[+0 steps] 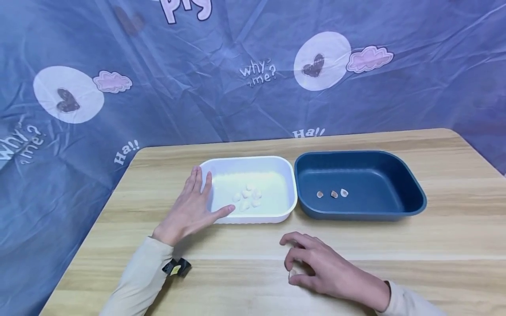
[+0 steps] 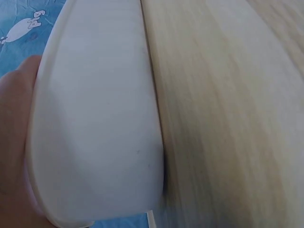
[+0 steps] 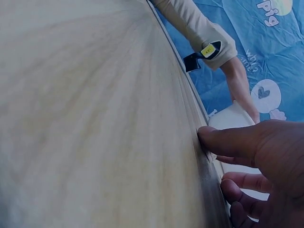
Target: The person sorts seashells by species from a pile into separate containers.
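My left hand [image 1: 189, 208] spreads over the left end of a white plastic tray [image 1: 290, 210], fingers straight along its rim and thumb across the near left corner. Several small pale shells [image 1: 246, 195] lie on the tray floor. In the left wrist view the hand [image 2: 16, 137] lies against the side of the white tray [image 2: 95, 114]. Low over the table in front of the trays, my right hand [image 1: 322, 265] has curled fingers and pinches a small pale shell [image 1: 292, 273] between thumb and index fingertip. The right wrist view shows this hand [image 3: 266, 156] close to the tabletop.
A dark blue tray [image 1: 356, 216] stands right beside the white one, with three small shells [image 1: 334, 194] on its floor. Both trays sit on a wood-grain table [image 1: 237, 254]. Behind it hangs a blue printed cloth [image 1: 221, 87].
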`<state>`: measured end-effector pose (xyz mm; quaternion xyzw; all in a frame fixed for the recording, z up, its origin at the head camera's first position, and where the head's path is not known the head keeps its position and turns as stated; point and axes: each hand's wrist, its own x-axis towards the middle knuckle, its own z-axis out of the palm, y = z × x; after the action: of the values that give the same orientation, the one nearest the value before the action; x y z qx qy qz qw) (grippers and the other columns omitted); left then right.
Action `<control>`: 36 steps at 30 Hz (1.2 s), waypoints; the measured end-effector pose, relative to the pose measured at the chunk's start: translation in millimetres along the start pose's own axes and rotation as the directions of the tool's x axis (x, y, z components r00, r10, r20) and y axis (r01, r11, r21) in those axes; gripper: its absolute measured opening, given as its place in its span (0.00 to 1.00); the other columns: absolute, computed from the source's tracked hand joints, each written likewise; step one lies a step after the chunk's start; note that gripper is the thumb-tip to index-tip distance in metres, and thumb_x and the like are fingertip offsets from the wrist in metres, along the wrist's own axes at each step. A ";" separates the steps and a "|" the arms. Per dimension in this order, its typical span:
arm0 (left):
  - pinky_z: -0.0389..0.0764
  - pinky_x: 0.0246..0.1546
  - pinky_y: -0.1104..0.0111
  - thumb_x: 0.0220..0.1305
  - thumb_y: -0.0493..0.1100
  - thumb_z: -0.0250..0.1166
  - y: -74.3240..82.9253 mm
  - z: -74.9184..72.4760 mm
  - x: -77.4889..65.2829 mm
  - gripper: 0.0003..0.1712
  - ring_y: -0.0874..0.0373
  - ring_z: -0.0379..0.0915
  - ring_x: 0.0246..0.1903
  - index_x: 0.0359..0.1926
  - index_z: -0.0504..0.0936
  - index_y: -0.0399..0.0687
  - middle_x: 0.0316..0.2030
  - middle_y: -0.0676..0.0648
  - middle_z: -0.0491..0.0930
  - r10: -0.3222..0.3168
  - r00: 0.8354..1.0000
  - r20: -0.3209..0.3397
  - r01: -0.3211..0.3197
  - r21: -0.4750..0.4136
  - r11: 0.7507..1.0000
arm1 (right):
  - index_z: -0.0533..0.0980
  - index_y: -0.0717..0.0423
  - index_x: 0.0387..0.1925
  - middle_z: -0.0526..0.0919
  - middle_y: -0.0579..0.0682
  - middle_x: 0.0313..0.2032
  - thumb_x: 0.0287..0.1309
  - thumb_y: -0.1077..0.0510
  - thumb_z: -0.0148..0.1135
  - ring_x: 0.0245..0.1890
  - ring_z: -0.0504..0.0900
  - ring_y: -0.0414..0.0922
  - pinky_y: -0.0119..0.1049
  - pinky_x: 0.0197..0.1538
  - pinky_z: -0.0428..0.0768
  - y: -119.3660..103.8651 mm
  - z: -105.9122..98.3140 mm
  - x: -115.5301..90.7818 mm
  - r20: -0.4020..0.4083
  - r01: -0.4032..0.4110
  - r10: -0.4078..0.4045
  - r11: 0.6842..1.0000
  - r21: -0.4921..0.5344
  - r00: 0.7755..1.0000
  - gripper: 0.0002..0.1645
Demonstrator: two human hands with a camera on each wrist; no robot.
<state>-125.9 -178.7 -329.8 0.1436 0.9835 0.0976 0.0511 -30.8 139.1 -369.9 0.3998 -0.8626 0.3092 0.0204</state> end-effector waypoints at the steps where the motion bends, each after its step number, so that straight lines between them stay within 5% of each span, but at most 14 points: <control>1: 0.35 0.73 0.53 0.56 0.83 0.43 -0.6 0.3 0.4 0.66 0.45 0.18 0.73 0.75 0.41 0.36 0.73 0.31 0.28 0.005 1.000 -0.002 -0.005 0.000 1.000 | 0.72 0.34 0.29 0.73 0.42 0.54 0.47 0.50 0.75 0.47 0.74 0.40 0.36 0.43 0.73 0.1 0.4 -0.2 -0.003 -0.005 0.005 1.000 0.001 1.000 0.16; 9: 0.38 0.73 0.52 0.55 0.83 0.43 -2.5 2.5 0.4 0.66 0.45 0.20 0.73 0.75 0.41 0.36 0.73 0.32 0.28 0.014 1.000 -0.012 -0.014 -0.008 1.000 | 0.67 0.37 0.23 0.72 0.43 0.54 0.44 0.38 0.74 0.39 0.72 0.35 0.27 0.40 0.68 1.5 2.4 -0.2 -0.005 -0.033 0.032 0.999 -0.021 0.999 0.22; 14: 0.37 0.73 0.52 0.56 0.82 0.43 -3.1 2.7 -0.3 0.66 0.45 0.20 0.73 0.75 0.40 0.36 0.73 0.32 0.28 0.011 1.000 -0.020 -0.011 -0.007 1.000 | 0.74 0.35 0.32 0.71 0.45 0.56 0.43 0.34 0.70 0.47 0.75 0.41 0.34 0.45 0.74 5.9 -4.5 0.4 0.046 -0.006 0.005 1.000 0.009 0.999 0.19; 18: 0.36 0.73 0.52 0.56 0.82 0.44 -1.6 0.5 -3.1 0.66 0.44 0.21 0.73 0.74 0.40 0.34 0.73 0.31 0.29 0.010 1.000 -0.027 -0.010 0.001 1.000 | 0.78 0.32 0.41 0.71 0.49 0.60 0.45 0.39 0.71 0.47 0.72 0.39 0.38 0.48 0.74 11.8 -9.7 -0.8 0.087 0.092 -0.096 0.995 0.048 0.992 0.18; 26: 0.37 0.73 0.51 0.55 0.83 0.43 3.6 -1.5 -4.8 0.67 0.41 0.22 0.73 0.74 0.42 0.32 0.73 0.29 0.30 -0.008 1.000 -0.008 0.008 0.006 1.000 | 0.78 0.32 0.35 0.72 0.49 0.60 0.46 0.50 0.75 0.41 0.70 0.33 0.34 0.46 0.73 17.3 -9.6 0.7 0.067 0.144 -0.151 0.984 0.100 0.986 0.15; 36: 0.42 0.72 0.49 0.55 0.83 0.43 7.1 -0.5 -8.2 0.68 0.40 0.21 0.73 0.74 0.39 0.33 0.72 0.29 0.28 -0.046 0.999 0.014 0.047 -0.020 0.999 | 0.75 0.33 0.32 0.72 0.47 0.59 0.43 0.39 0.71 0.57 0.74 0.46 0.40 0.53 0.76 19.0 -8.1 -1.5 0.069 0.091 -0.098 0.991 0.098 0.993 0.15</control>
<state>-116.3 -174.5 -327.2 0.1208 0.9851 0.1056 0.0613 -44.8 153.9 -373.6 0.4519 -0.8272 0.3335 -0.0157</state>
